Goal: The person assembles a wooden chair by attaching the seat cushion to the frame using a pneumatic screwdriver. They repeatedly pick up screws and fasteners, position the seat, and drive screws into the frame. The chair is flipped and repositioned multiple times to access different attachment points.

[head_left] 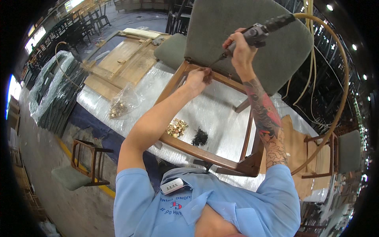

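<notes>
My right hand (239,49) grips a dark air screwdriver (254,35), its hose running off to the right. The thin bit points down and left, close to the fingertips of my left hand (199,79). Those fingers are closed at a corner of the brown wooden chair frame (197,155); what they pinch is too small to make out. Behind that corner rises a large grey-green upholstered panel (241,35). Through the frame's opening I see a pile of gold-coloured metal pieces (177,128) and a heap of small black screws (200,137).
The work table (146,93) has shiny plastic wrap over it. On it are a clear bag (120,106) of gold-coloured pieces and wooden panels (126,61). The yellow air hose (346,79) loops at the right. Chairs stand on the floor at left (79,172) and right (347,152).
</notes>
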